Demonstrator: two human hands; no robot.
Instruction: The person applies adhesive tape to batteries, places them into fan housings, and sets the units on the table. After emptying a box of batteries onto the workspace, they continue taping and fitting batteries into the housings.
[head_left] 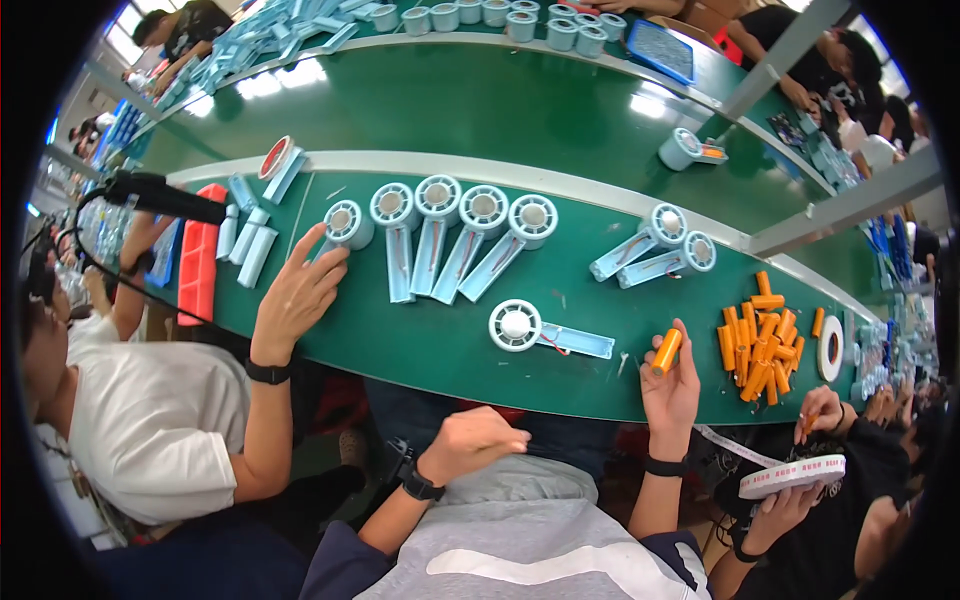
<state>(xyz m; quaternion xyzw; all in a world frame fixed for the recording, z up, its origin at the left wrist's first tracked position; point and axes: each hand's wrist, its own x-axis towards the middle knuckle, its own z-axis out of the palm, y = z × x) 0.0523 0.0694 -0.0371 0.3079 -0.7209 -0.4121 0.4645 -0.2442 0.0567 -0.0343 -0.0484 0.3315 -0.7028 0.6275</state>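
My right hand [672, 395] is at the front edge of the green table, fingers wrapped round an orange cylindrical battery [667, 352]. Lower down, in front of my grey shirt, my left hand [478, 443] is closed, its fingers pressed together; whatever they may hold is too small to make out. Between and beyond my hands lies a pale blue handheld fan [515, 325], its round grille facing up. Its handle [582, 341] is an open trough with a red wire showing. To the right is a heap of orange batteries [765, 345].
Several fan bodies [437, 200] are lined up farther back, with two more fans [668, 225] to their right. A neighbour's hand [300, 290] touches another fan at left, near a red tray [203, 255]. At right, another person holds a tape roll [792, 477]; a white ring [830, 348] lies behind.
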